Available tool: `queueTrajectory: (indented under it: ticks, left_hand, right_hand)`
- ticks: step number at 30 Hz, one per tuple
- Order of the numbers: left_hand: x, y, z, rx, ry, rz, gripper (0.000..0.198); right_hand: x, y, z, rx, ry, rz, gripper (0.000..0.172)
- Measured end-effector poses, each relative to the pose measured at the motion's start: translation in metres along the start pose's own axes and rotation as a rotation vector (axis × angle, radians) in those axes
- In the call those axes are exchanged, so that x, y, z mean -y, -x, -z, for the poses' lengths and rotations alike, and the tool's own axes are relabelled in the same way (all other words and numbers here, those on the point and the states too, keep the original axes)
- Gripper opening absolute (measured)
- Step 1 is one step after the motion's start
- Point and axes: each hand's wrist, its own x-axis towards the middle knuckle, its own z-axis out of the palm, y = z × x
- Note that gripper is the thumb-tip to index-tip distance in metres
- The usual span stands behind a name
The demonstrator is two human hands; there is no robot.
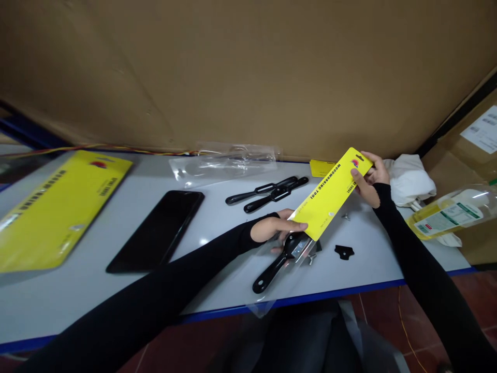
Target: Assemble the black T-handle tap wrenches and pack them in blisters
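Observation:
My right hand [370, 178] pinches the top end of a yellow cardboard card [326, 197] printed "WOODWORKING TOOL". At its lower end, my left hand [274, 228] grips the same card, thumb on top and fingers underneath. A clear plastic sleeve [262, 305] trails from that end towards the table's front edge. Below my left hand a black spokeshave [269, 274] lies along the sleeve; whether it is inside cannot be told. Two more black spokeshave bodies [276, 194] lie behind my left hand. To the right rest a small black metal plate [344, 252] and loose screws [311, 258].
A black phone [155, 233] and a large yellow card [58, 212] lie on the left of the white table [221, 233]. Clear plastic packaging [225, 163] is at the back. A bottle of yellow liquid [450, 212] and white cloth [411, 178] are at the right.

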Motion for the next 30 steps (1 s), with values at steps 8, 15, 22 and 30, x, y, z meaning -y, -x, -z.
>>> queueTrajectory:
  ticks: [8, 15, 22, 30]
  left_hand:
    - [0.003, -0.016, 0.013, -0.276, 0.323, 0.08, 0.048]
    - [-0.003, -0.018, 0.015, -0.208, 0.382, 0.092, 0.041]
    - [-0.006, -0.018, 0.009, -0.171, 0.201, 0.034, 0.032]
    - [-0.007, -0.016, 0.008, -0.14, 0.172, 0.019, 0.035]
  right_hand:
    - [0.012, 0.025, -0.02, 0.189, 0.054, -0.039, 0.076]
    - [0.016, 0.043, -0.033, 0.362, 0.025, -0.058, 0.067]
    - [0.032, 0.049, -0.044, 0.345, -0.053, -0.159, 0.06]
    - [0.032, 0.043, -0.047, 0.329, -0.09, -0.296, 0.065]
